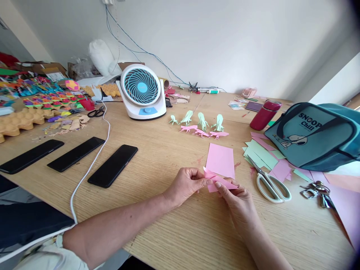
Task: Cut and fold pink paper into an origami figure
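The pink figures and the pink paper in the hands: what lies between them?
In the head view, a flat pink sheet lies between the pink figures and the held paper.

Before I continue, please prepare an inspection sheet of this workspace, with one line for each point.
Surface: wooden table with reddish marks.
Work pieces: folded pink paper in both hands; flat pink sheet just beyond; four green figures and three pink figures farther back.
Clutter: scissors, keys and loose paper at right; three black phones at left.
Hands: left hand and right hand both pinch the folded pink paper.
Cables: white cable passes between phones and over the near edge; blue cables run along the wall.
Surroundings: fan toward the back; bottle and teal bag at right.
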